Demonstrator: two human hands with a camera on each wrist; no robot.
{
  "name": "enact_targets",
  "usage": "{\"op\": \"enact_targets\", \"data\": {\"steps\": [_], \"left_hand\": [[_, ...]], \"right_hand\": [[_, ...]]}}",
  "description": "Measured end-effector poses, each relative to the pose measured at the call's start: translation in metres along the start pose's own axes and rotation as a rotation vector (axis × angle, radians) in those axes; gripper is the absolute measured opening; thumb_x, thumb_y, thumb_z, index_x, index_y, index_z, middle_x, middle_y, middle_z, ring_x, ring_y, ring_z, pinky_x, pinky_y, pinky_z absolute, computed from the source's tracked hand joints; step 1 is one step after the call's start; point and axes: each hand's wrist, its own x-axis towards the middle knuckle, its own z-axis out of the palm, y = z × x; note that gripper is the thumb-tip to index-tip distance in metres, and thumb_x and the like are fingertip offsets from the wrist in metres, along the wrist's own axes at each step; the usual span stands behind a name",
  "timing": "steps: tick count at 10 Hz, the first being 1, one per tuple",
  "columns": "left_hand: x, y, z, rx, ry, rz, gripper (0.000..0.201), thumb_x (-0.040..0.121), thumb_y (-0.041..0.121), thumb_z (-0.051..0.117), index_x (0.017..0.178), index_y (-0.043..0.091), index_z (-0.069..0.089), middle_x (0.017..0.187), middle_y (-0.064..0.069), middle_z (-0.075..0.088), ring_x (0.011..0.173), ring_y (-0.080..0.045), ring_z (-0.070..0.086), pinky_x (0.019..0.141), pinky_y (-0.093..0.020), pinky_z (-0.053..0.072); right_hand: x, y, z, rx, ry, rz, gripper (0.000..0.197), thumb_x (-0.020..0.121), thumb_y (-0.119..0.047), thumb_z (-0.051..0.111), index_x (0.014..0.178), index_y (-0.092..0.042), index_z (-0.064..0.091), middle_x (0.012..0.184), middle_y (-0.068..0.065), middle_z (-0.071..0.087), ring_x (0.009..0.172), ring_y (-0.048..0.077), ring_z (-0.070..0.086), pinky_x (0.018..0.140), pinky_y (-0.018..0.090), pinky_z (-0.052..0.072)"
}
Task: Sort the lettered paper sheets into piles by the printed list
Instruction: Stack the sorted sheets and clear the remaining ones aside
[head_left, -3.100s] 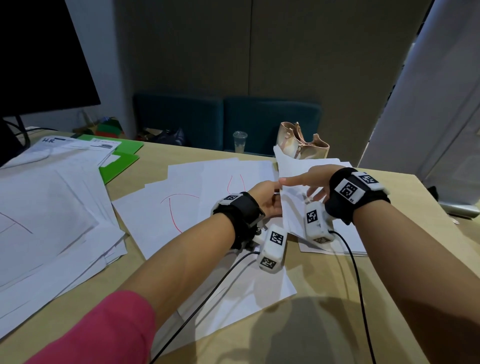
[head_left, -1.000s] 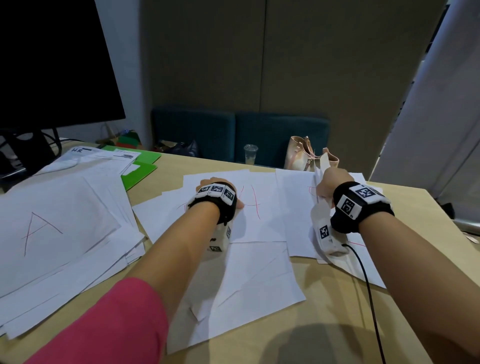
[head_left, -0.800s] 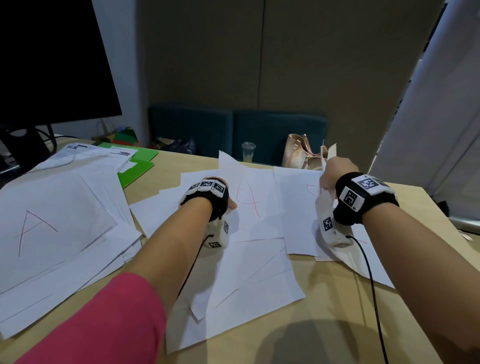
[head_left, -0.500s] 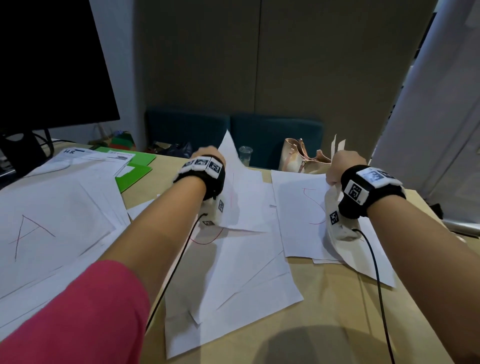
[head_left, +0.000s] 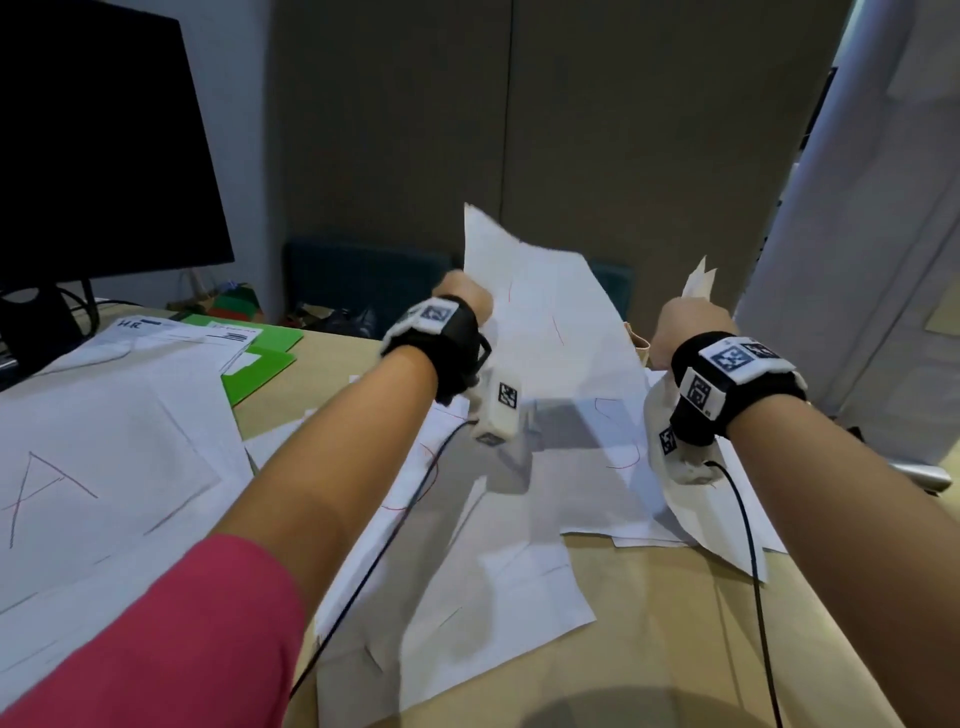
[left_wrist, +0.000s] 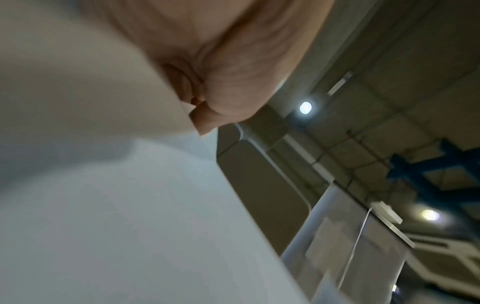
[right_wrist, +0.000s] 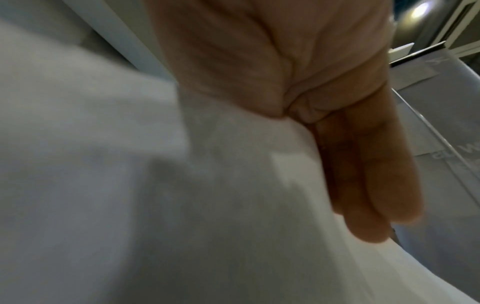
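left hand (head_left: 464, 304) – grips raised sheet (head_left: 550, 332) | right hand (head_left: 688, 332) – grips second sheet (head_left: 696, 283)

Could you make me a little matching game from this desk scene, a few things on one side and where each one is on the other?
Things:
1. sheet marked A
2. green folder
3. monitor
4. raised sheet

Places or states:
a. lifted off the table in the left hand
b. standing dark at the far left of the table
c. lying on top of the big pile at the left
d. flat on the table, partly under printed papers beside the monitor

Pairs: 1-c, 2-d, 3-b, 4-a
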Motion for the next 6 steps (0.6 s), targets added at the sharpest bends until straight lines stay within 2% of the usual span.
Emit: {"op": "enact_targets", "data": {"steps": [1,2,3,4,5,6], "left_hand": [[-0.007,-0.016,0.045,-0.015,-0.099,-0.082,0.035,0.098,0.006,0.040,0.129,-0.007,0.052,0.131,-0.022,0.055,0.121,-0.034,0.053,0.080,-0.025,0.040],[-0.026,-0.021,0.083,0.245,-0.226,0.001,0.037,0.102,0.009,0.032,0.135,0.003,0.046,0.140,-0.013,0.048,0.128,-0.030,0.047,0.100,-0.032,0.042],[-0.031,-0.025,0.113,0.104,-0.226,-0.117,0.035,0.100,0.009,0.037,0.132,0.001,0.047,0.138,-0.014,0.049,0.126,-0.030,0.050,0.101,-0.033,0.041],[-0.029,-0.023,0.123,0.150,-0.236,-0.072,0.036,0.098,0.007,0.041,0.133,-0.001,0.041,0.137,-0.019,0.048,0.124,-0.035,0.049,0.099,-0.037,0.041],[-0.026,-0.020,0.123,0.197,-0.268,-0.033,0.038,0.098,0.009,0.040,0.135,-0.001,0.039,0.137,-0.020,0.047,0.124,-0.035,0.048,0.100,-0.039,0.040],[-0.026,-0.022,0.121,0.323,-0.398,0.024,0.033,0.097,0.010,0.041,0.128,0.001,0.050,0.132,-0.015,0.054,0.119,-0.034,0.053,0.102,-0.040,0.044]], "right_hand": [[0.000,0.001,0.001,-0.033,0.046,0.016,0.017,0.091,-0.010,0.050,0.079,0.000,0.057,0.090,0.013,0.064,0.080,0.029,0.055,0.078,0.034,0.045],[0.003,-0.003,0.004,-0.098,0.029,-0.001,0.017,0.094,-0.011,0.048,0.105,-0.001,0.056,0.096,0.010,0.060,0.096,0.026,0.059,0.086,0.033,0.044],[0.001,-0.007,0.011,-0.124,0.022,-0.032,0.015,0.091,-0.009,0.049,0.095,-0.004,0.063,0.084,0.008,0.053,0.087,0.027,0.058,0.070,0.032,0.044],[0.002,-0.011,0.014,-0.179,0.030,-0.074,0.011,0.091,-0.012,0.048,0.083,-0.009,0.056,0.082,0.008,0.052,0.086,0.027,0.059,0.067,0.031,0.043],[0.008,-0.012,0.012,-0.203,0.026,-0.115,0.014,0.092,-0.010,0.047,0.087,-0.007,0.060,0.082,0.008,0.052,0.078,0.025,0.052,0.067,0.031,0.044],[0.014,-0.014,0.014,-0.206,-0.048,-0.159,0.019,0.090,-0.009,0.050,0.102,-0.005,0.064,0.086,0.009,0.055,0.079,0.026,0.055,0.067,0.030,0.045]]}}
